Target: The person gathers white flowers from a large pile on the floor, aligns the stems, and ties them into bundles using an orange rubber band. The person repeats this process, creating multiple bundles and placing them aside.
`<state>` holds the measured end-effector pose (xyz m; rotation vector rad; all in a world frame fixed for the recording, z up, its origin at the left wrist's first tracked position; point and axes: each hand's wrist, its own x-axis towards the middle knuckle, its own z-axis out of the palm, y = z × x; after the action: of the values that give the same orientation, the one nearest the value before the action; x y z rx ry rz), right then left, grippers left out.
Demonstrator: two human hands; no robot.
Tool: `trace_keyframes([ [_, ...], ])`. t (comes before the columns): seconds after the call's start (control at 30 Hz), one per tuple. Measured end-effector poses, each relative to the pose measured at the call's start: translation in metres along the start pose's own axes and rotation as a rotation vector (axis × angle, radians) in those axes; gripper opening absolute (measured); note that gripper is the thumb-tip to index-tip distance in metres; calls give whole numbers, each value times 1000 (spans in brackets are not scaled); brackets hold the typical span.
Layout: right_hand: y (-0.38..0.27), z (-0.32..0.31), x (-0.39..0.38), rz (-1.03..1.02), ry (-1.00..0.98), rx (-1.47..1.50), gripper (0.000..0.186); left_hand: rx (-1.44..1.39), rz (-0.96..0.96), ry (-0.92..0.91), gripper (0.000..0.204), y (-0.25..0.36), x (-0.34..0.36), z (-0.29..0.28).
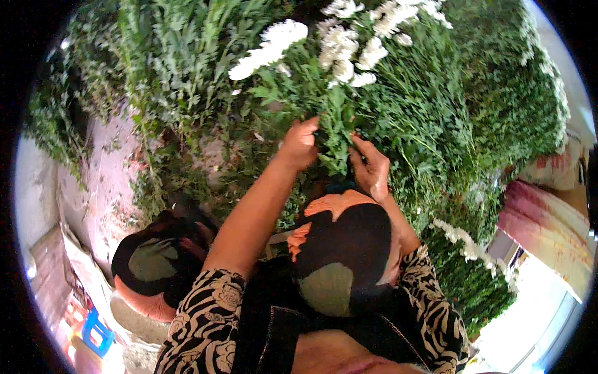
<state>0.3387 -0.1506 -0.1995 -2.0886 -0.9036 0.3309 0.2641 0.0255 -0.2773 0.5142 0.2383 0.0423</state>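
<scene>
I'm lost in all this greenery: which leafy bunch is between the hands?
The central bunch, flanked by the left hand and the right hand; other greenery lies outside them.

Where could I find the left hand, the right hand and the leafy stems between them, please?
Left hand (301,143): head view, middle of the hand.
Right hand (372,164): head view, middle of the hand.
Leafy stems (336,128): head view, green leaves.

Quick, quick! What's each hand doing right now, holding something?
Left hand: closed, holding the leafy green bunch of stems.
Right hand: fingers bent at the bunch's right side; whether it grips can't be told.
</scene>
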Motion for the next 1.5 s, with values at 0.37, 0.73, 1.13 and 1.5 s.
trace_keyframes([
  [0.37,108,-112,96,30,250,-874,44,-235,8,94,42,27,-13,9],
  [0.73,149,-165,95,-11,197,-693,36,-139,-81,251,42,32,-11,10],
  [1.13,-33,-190,136,123,99,-434,29,-184,-82,196,41,39,-9,21],
  [1.5,107,-89,70,191,309,-47,40,-247,-81,217,41,31,-10,7],
])
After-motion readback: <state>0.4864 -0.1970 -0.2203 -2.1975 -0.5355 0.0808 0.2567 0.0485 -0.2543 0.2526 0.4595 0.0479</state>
